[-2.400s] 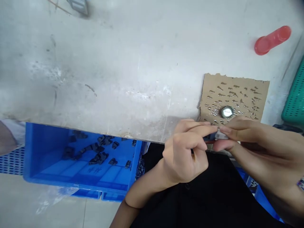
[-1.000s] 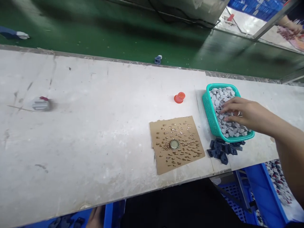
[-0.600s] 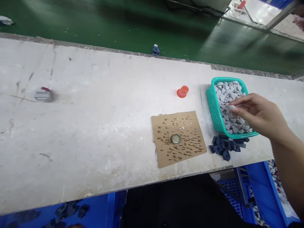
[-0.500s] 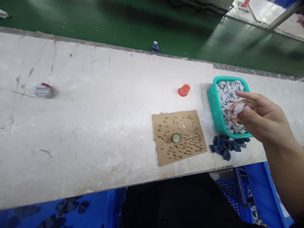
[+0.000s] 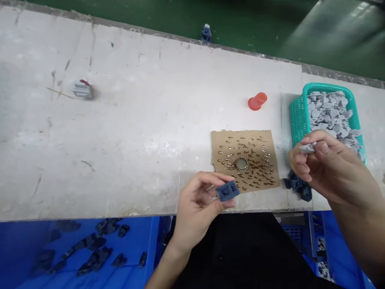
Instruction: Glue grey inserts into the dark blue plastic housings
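My left hand [image 5: 200, 202] grips a dark blue plastic block [image 5: 227, 191] with hollow recesses, over the near edge of the cardboard piece. Between the thumb and fingers of my right hand [image 5: 337, 164] is a small light grey plastic piece [image 5: 307, 148]. That hand is in front of a green basket [image 5: 297, 116] heaped with similar grey pieces [image 5: 327, 110]. More dark blue blocks [image 5: 299, 186] lie below the basket, partly hidden by my right hand. A bottle cap [image 5: 241, 164] sits on the cardboard [image 5: 219, 140], which is dotted with shiny brown drops.
An orange-red plastic cup [image 5: 257, 101] stands on the white table [image 5: 129, 132]. At the far edge is a blue part with a grey top [image 5: 206, 33]. A grey piece [image 5: 82, 89] and a thin stick [image 5: 60, 92] lie left. Below, a blue bin [image 5: 132, 277] holds dark parts.
My left hand has come into view holding a dark blue block. My right hand has moved down from over the basket, still pinching a grey piece. The view has shifted left and down.
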A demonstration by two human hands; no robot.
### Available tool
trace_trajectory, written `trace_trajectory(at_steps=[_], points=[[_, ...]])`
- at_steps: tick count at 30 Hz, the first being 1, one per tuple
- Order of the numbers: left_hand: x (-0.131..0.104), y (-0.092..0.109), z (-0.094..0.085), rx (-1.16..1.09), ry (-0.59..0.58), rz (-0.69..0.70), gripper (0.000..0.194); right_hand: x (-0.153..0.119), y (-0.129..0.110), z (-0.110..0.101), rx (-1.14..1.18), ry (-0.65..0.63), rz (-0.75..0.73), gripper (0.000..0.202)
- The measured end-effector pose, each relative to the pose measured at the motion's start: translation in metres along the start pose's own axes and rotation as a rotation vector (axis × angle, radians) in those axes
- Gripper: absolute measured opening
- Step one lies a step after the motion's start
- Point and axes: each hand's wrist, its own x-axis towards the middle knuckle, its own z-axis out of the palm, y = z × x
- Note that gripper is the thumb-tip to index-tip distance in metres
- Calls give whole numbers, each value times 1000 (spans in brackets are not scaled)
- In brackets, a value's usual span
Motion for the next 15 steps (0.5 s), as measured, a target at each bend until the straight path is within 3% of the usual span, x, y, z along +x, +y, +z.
trace_trajectory(at_steps=[3,6,8,11,13,15], points=[[0,-10,5,-128,-9,-39,37,-3,1,1,67,-60,70,14],[0,-14,7,-192,-36,-55,31,-4,-1,9,80,-74,104,12],[0,-15,8,-154,-18,-54,32,-6,-4,18,63,-28,98,9],[0,-15,8,-60,30,10,48,-11,-6,30,-31,125,110,11],[0,-15,6,-21,26,56,41,-14,-2,31,-108,198,75,18],[0,-15,4,-10,13,80,30,-18,4,27,-182,167,-1,19]])
